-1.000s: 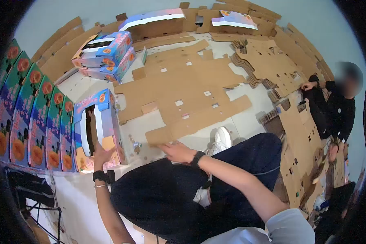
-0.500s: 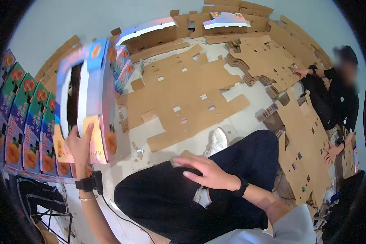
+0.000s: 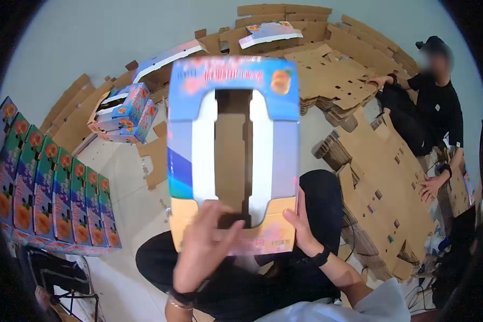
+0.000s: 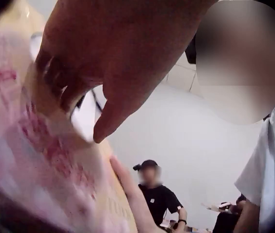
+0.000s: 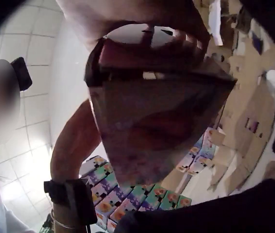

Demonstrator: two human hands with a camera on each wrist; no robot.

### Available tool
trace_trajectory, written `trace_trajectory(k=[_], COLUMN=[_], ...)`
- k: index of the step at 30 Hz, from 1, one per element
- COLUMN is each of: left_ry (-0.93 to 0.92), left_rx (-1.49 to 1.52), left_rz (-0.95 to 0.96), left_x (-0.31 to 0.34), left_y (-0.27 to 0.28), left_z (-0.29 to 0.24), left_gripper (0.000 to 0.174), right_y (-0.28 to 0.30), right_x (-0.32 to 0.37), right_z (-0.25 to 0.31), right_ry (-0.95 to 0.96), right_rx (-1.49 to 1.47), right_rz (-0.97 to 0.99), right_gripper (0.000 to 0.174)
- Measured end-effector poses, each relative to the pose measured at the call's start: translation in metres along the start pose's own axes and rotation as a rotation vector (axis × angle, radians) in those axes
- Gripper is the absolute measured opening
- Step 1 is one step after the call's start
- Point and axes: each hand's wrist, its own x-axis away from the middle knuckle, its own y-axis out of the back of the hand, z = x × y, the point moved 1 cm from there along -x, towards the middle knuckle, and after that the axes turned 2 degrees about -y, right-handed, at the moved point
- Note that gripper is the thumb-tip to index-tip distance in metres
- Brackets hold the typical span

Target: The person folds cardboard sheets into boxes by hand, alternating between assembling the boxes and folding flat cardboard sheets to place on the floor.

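A printed fruit box (image 3: 284, 161), blue at its far end and yellow at its near end, is held up over my lap, its long top opening facing me. My left hand (image 3: 201, 247) grips its near end, fingers reaching in at the opening; motion blurs this hand. In the left wrist view that hand (image 4: 123, 53) bends over the yellow edge, thumb apart from the fingers. My right hand (image 3: 306, 233) holds the box's near right side, thumb on top. The right wrist view shows the box's shaded side (image 5: 147, 116) below the right hand (image 5: 137, 12).
A row of printed boxes (image 3: 51, 188) stands at the left. Two stacked boxes (image 3: 118, 115) sit at the back left. Flattened cardboard sheets (image 3: 383, 188) lie stacked at the right, beside another person (image 3: 437, 102) in black. Cardboard (image 3: 316, 32) lines the back wall.
My left hand has lifted the box off the floor at the left and brought it rightward in front of me. My right hand has come from over my lap onto the box's side.
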Motion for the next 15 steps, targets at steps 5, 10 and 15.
trace_trajectory(k=[5,10,15], left_ry=[0.232,0.451,0.444], left_rx=[0.267,0.661,0.942], left_rz=[-0.389,-0.300,0.033], left_x=[0.010,-0.002,-0.016], left_y=[0.084,0.043,0.008], left_z=[0.072,0.211,0.220], left_gripper=[0.028,0.048,0.055], right_y=[0.053,0.071,0.047], right_x=[0.027,0.065,0.064], right_z=[-0.010,-0.003,0.033], right_ry=[-0.289,-0.237,-0.229], right_rx=[-0.007,0.371,1.152], right_rz=[0.047,0.357,0.558], right_gripper=[0.077,0.079,0.056])
